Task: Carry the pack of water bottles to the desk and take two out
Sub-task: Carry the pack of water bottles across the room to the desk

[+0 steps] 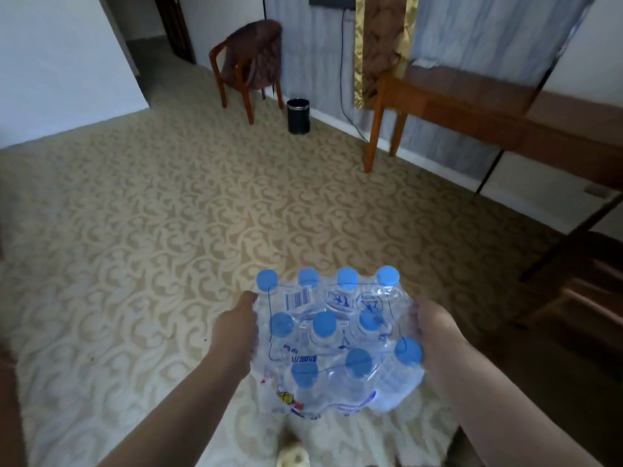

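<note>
The person stands on the patterned carpet [168,214] with the pack of water bottles [337,342] held out in front at about waist height, clear of the floor. The left hand [237,332] presses flat against the left side of the pack, fingers wrapped round and under the shrink-wrap so only the back of the hand and the thumb side show. The right hand [435,332] does the same on the right side, palm in against the plastic, its fingers lying along the wrap near a blue cap [408,350]. Both hands are spread wide rather than curled tight, squeezing the pack between them. How far the fingertips reach beneath it I cannot tell, as the bottles hide them.

The bottles stand upright, blue caps up, and the clear wrap looks loose and crumpled over the top, perhaps torn in the middle row.

The wooden worktop [472,106] stands ahead and to the right against the curtained wall, well apart from the pack. A wooden chair [249,62] with cloth draped over it sits further back on the left, with a dark bin [298,116] just beside it.
</note>
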Available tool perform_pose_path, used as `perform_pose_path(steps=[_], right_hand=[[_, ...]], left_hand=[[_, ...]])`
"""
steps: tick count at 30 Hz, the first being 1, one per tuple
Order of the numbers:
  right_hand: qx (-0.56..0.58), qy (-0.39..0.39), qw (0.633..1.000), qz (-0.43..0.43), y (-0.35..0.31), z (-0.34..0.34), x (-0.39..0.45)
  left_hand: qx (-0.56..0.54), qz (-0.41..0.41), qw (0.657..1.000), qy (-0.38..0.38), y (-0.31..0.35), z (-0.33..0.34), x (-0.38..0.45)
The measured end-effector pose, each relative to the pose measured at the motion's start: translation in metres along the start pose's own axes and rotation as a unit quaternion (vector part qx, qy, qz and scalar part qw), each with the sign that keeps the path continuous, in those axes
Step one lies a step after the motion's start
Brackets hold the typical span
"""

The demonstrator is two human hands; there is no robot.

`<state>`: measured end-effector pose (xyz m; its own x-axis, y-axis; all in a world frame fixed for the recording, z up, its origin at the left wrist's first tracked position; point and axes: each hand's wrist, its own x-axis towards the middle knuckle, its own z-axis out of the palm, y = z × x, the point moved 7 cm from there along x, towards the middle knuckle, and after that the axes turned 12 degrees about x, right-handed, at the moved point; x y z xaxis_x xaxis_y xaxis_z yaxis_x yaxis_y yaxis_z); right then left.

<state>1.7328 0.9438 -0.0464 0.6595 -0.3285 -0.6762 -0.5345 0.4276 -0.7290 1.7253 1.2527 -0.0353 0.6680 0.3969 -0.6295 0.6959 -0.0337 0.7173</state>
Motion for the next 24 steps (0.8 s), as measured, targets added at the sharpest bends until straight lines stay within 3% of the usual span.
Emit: perform_pose_path(steps=[3, 6, 13, 24], right_hand=[[0.105, 0.07, 0.991, 0.036, -0.021, 0.021, 0.034], [0.126, 0.087, 0.988, 0.031, -0.056, 0.038, 0.074], [0.135, 0.056, 0.989, -0.004, -0.161, 0.077, 0.183], [0.17, 0.09, 0.981, 0.017, -0.312, 0.14, 0.33]], left_hand=[[0.033, 0.01, 0.999, -0.002, 0.057, 0.016, 0.039], [0.055, 0.032, 0.998, -0.021, 0.111, 0.044, 0.078], [0.021, 0.018, 0.998, -0.057, 0.198, 0.135, 0.161], [0.032, 0.014, 0.997, -0.069, 0.348, 0.244, 0.278]])
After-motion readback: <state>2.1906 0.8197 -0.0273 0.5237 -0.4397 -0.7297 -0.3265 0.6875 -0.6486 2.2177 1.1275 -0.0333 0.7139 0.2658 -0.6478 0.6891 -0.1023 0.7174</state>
